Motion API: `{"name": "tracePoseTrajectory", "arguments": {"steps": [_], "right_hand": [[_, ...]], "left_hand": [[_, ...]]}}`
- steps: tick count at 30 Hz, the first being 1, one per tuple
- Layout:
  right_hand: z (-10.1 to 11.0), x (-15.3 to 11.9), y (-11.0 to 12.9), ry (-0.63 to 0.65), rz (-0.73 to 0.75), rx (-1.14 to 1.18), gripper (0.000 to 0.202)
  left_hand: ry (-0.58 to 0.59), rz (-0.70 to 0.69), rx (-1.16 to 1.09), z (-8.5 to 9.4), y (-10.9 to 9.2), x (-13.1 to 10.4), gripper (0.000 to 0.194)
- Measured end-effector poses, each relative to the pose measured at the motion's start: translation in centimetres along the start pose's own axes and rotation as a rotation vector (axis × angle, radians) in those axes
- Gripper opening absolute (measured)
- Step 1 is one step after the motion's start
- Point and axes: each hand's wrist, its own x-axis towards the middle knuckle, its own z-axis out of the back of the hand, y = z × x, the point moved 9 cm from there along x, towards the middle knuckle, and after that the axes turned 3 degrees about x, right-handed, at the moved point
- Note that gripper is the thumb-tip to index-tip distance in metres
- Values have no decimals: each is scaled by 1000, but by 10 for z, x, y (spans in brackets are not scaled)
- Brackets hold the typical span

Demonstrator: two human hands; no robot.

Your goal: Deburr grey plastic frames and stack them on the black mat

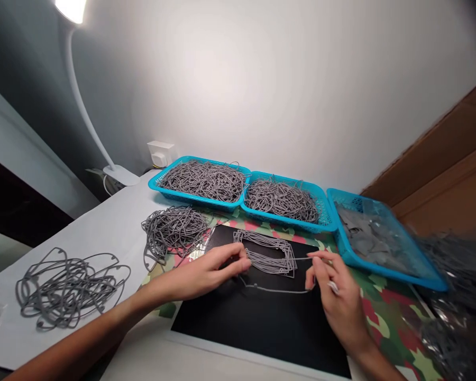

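While the left hand (216, 269) pinched one end of a grey loop (280, 290) between thumb and fingertips, the right hand (338, 296) held the other in bent, closed fingers. Over the black mat (257, 320), near the stacked loops (265, 262), light, even tension seemed best against twisting or snagging.

Grey loops (272, 263), bright blue baskets (289, 225), black board (257, 328), red-green camouflage cloth (381, 320), white lamp (78, 95)
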Motion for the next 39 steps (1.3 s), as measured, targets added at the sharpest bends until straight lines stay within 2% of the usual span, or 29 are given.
{"name": "tracePoseTrajectory", "arguments": {"steps": [3, 6, 11, 16, 18, 20, 25, 27, 34, 39], "right_hand": [[-13, 3, -13, 108, -64, -15, 30], [-19, 2, -19, 140, -89, -8, 32], [-27, 9, -19, 162, -62, -41, 32], [-29, 20, -21, 129, -6, -110, 27], [-30, 22, -24, 142, -4, -132, 26], [-31, 22, -26, 153, -11, -144, 26], [-29, 22, -33, 151, -34, -170, 28], [-29, 22, -35, 150, -41, -181, 30], [-27, 23, -30, 118, -47, -234, 35], [-35, 19, -14, 181, 78, -334, 28]], "left_hand": [[-73, 35, -209, 7, 7, 5, 39], [-178, 22, -254, 15, 18, 13, 41], [-318, 5, -77, 28, 31, 18, 35], [-483, -88, 329, 36, 11, 11, 26], [-495, -107, 433, 33, 6, 10, 24], [-472, -94, 413, 29, 7, 12, 23], [-407, 40, 53, 25, 24, 17, 28], [-396, 76, -20, 26, 28, 18, 30], [-469, 29, 196, 37, 27, 23, 28], [-537, -2, 304, 48, 27, 26, 28]]}}
